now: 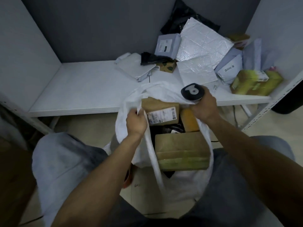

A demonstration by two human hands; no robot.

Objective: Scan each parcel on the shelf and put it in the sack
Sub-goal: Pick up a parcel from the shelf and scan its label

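The white sack (129, 112) stands open on the floor in front of the shelf (82, 89). My left hand (136, 122) grips its left rim. My right hand (204, 108) holds the black scanner (192, 92) and pinches the sack's far right rim. Inside the sack lie a brown box with a label (161, 112), a large taped cardboard box (181, 151), a yellow-orange parcel (189, 119) and a dark bag. On the shelf's right part lie several parcels: white padded mailers (202, 45), grey mailers (166, 45), a black bag (183, 17) and a green-yellow box (255, 82).
The shelf's left half is bare white board. A white mailer (132, 66) and a small leaf-printed box (166, 68) lie mid-shelf. The metal shelf upright (268, 104) runs down at right. My knees frame the sack; a dark bin (288, 102) stands at far right.
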